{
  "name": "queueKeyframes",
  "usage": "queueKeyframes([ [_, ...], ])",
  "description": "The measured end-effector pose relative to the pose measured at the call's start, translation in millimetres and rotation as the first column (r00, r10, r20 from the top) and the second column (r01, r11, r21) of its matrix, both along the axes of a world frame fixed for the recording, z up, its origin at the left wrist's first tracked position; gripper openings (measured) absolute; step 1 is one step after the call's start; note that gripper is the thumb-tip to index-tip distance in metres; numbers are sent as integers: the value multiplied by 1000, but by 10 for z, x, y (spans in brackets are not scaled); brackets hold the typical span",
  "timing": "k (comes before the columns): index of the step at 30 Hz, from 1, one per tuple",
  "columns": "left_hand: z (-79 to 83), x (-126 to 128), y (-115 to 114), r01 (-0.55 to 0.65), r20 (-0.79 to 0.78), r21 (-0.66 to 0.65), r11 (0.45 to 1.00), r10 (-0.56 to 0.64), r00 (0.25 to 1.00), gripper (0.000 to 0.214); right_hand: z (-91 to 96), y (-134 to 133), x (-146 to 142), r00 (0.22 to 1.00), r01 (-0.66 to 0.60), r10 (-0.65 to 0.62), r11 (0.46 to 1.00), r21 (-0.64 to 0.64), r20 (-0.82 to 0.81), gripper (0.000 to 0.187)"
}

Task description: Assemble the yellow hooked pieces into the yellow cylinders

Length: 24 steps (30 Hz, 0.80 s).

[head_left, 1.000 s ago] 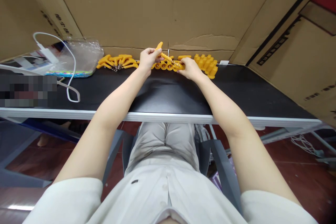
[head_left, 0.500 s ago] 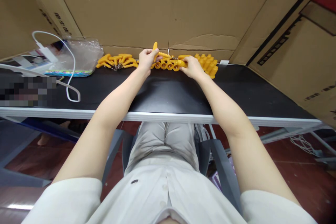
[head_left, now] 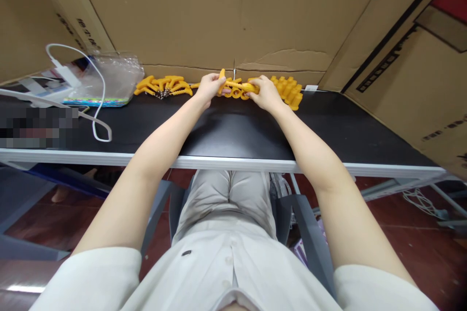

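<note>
My left hand (head_left: 212, 86) is closed around a yellow T-handled piece (head_left: 222, 76) with a twisted-looking shaft. The shaft points right, to a yellow hollow tube-like piece (head_left: 249, 88) pinched in my right hand (head_left: 265, 93). Both pieces appear to meet end to end; whether the shaft is inside cannot be made out. Behind and below the held pieces, round yellow open ends (head_left: 236, 93) face me in a row, partly hidden by my fingers. More T-handled pieces (head_left: 164, 81) with small metal chains lie to the left of my left hand.
Upright yellow tube-like pieces (head_left: 289, 91) stand grouped right of my right hand. A clear plastic bag (head_left: 113, 75) and a white cable (head_left: 103, 87) occupy the left of the black table (head_left: 339, 129). Cardboard walls (head_left: 189, 14) rise behind, and a pale metal edge (head_left: 233, 162) runs along the front.
My left hand has moved slightly right and down, bringing the T-handled piece's shaft to the tube-like piece in my right hand. The right hand has barely moved.
</note>
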<state>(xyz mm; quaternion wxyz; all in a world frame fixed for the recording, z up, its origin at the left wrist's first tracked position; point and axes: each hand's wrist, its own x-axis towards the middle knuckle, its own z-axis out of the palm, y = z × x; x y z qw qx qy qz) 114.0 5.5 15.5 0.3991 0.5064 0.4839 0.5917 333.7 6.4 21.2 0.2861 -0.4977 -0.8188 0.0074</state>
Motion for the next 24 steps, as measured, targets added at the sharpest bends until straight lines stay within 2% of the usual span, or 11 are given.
queueKeyframes([
  [1, -27, 2, 1, 1, -48, -10, 1000, -2, 999, 10, 14, -33, -19, 1000, -14, 14, 1000, 2, 1, 42],
  [2, -56, 2, 3, -3, -98, -9, 1000, 2, 995, 15, 25, -58, -31, 1000, -26, 26, 1000, 3, 3, 42],
  [5, -133, -27, 15, 20, -255, 58, 998, -4, 967, 48, 37, -74, -25, 999, -43, 43, 999, 2, 11, 44],
  [7, -157, -73, 10, 75, -415, 131, 989, -14, 910, 61, 29, -52, 0, 998, -58, 57, 998, 8, 19, 45],
  [9, -154, -133, -15, 104, -605, 187, 977, 31, 795, 56, 15, -27, 25, 996, -89, 89, 996, 13, 31, 45],
  [11, -132, -195, -52, 81, -753, 211, 974, 109, 648, 45, 1, -12, 37, 991, -124, 124, 992, 1, 53, 44],
  [13, -106, -242, -84, 43, -828, 228, 973, 171, 534, 36, -3, -13, 33, 986, -146, 147, 989, -16, 73, 44],
  [14, -96, -258, -94, 35, -842, 240, 970, 190, 504, 33, -1, -17, 29, 985, -150, 151, 989, -21, 80, 44],
  [16, -85, -271, -100, 36, -840, 262, 964, 209, 501, 30, 12, -29, 21, 985, -151, 153, 988, -26, 85, 45],
  [21, -92, -253, -82, 55, -799, 228, 972, 154, 582, 24, 35, -21, 35, 982, -160, 162, 987, -35, 93, 45],
  [24, -77, -255, -94, 62, -823, 252, 966, 180, 539, 26, 10, 9, 44, 980, -170, 173, 985, -37, 95, 47],
])
